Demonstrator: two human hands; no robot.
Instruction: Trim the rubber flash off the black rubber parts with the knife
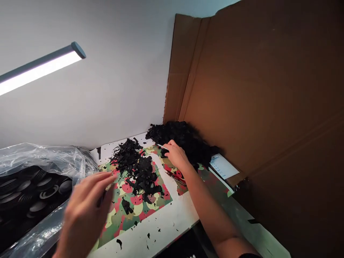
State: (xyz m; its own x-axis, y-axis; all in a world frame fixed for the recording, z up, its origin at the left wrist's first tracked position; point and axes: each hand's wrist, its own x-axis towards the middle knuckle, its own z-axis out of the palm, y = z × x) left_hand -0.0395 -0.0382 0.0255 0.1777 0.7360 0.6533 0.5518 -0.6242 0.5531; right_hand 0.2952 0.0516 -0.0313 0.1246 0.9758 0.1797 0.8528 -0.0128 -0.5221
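Our right hand [174, 154] was out at arm's length, pinching a thin white-handled tool [162, 146] at the near edge of the big heap of black offcuts [185, 141]. Couldn't tell what kind of tool it was; the tip was hidden.

Our left hand [87, 204] hovered close in, fingers loosely spread and blurred. It looked to be holding nothing, but a dark sliver by the thumb made that uncertain.

A second, looser scatter of black scraps [137, 170] lay between our hands on the camouflage-print mat [126, 211].

Risks as we judged them:
- Red-handled tool [176, 176] lay right under our right wrist. Dragging the arm back could have snagged it or cut us.
- Scraps were light and loose, so a quick sweep with either hand would have sent them off the mat's near edge; flecks were already on the white border.
- Clear plastic bag of round black parts [34, 186] sat just left of our left hand; an elbow bump could have spilled it.
- Cardboard wall [255, 89] stood hard against the heap beyond our right hand, leaving little room.
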